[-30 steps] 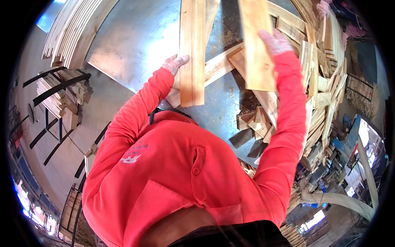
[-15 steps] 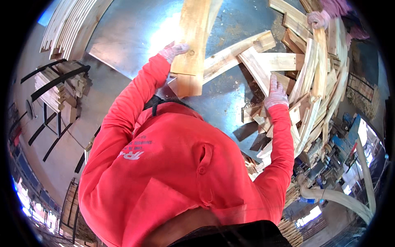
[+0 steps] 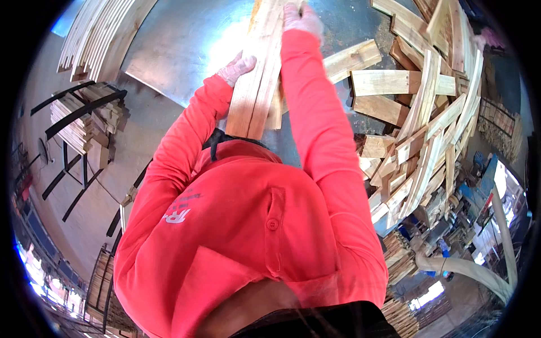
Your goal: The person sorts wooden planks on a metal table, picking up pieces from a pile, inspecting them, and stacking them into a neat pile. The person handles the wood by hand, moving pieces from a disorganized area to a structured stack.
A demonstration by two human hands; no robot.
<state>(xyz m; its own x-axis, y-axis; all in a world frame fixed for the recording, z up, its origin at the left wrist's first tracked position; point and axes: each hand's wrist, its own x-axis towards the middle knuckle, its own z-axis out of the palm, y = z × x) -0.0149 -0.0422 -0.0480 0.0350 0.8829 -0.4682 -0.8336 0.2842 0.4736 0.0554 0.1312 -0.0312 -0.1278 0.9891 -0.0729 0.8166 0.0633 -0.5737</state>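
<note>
Two pale wooden planks (image 3: 255,84) lie lengthwise in front of me, side by side with a dark seam between them. My left hand (image 3: 236,69), in a thin whitish glove, is closed on their left edge, thumb on top. Farther up, my right hand (image 3: 304,21), gloved alike, grips the right edge near the far end; some of its fingers are hidden. Another wooden piece (image 3: 275,110) shows partly beneath the planks. A metal-topped table (image 3: 174,62) carries them.
A jumbled heap of loose boards (image 3: 420,112) covers the right side. Straight boards (image 3: 104,39) are stacked at the far left, beside a black-framed rack (image 3: 79,112) of wood. A co-worker's pink sleeve (image 3: 493,36) shows at the far right.
My right hand has moved from the heap to the planks at the left, bringing a plank onto them. My left hand stays at their edge. The co-worker's hand has drawn back rightward.
</note>
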